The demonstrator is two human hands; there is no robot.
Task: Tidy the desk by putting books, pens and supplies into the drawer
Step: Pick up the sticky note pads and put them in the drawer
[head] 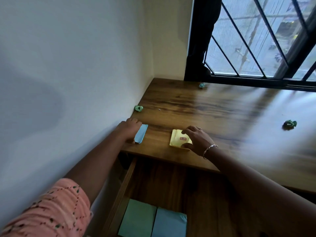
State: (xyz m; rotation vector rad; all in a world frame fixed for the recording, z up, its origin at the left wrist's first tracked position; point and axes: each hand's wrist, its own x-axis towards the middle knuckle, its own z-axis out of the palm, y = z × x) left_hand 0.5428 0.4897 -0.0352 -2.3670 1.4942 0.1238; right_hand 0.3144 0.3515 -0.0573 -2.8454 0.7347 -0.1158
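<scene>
Your left hand (130,130) curls round the blue pad (141,134) at the counter's (205,106) left edge, just beside the wall (68,65). The pad is tipped up on its long side. Your right hand (198,139) grips the yellow pad (178,140) near the front edge, fingers over its far side, thumb at the near corner. The pad lies flat and carries a small red mark. The drawer (171,182) stands open below, with a green pad (137,218) and a second blue pad (168,223) side by side, touching. Three crumpled green paper balls sit on the counter, well apart: one by the wall (138,108), one under the window (202,85), one far right (289,124).
</scene>
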